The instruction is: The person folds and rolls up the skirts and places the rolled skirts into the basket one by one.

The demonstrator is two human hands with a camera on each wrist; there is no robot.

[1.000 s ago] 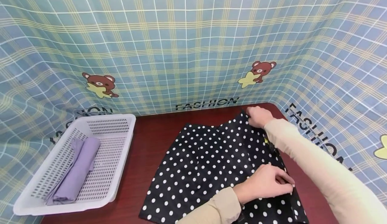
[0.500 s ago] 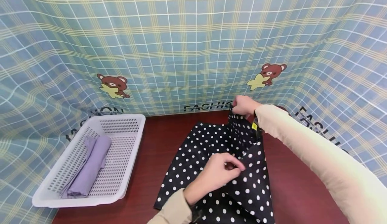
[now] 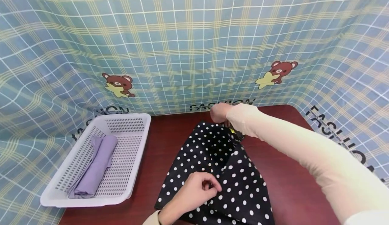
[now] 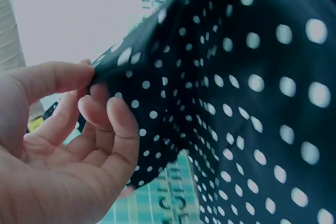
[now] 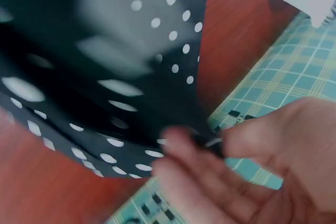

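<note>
Black polka-dot fabric point(image 3: 218, 171), one piece, partly on the dark red table point(image 3: 161, 140) and partly lifted between my two hands. My left hand point(image 3: 194, 193), near edge of the piece: thumb and fingers pinched on a hem, which the left wrist view shows caught between thumb point(image 4: 52, 77) and fingertips, the cloth rising away from it. My right hand point(image 3: 219, 112), far edge, close to the checked backdrop point(image 3: 194, 43): fingers closed on the cloth's far hem; the right wrist view is blurred but shows the pinch on a dark edge with the dotted cloth hanging below it. A small yellow tag point(image 3: 232, 130) shows just under my right wrist. Condition of the piece: right-hand portion raised and carried over the rest, which lies flat; a ridge runs between my hands; the fold is not laid down or smoothed. Judged progress: early to middle, one fold in hand, with flattening and any further folds not yet done. White perforated basket point(image 3: 127, 157), left side of the table, well apart from the dotted cloth; contents, one lilac cloth point(image 3: 97, 167), already folded into a long narrow bundle. The dotted piece is not in the basket.
</note>
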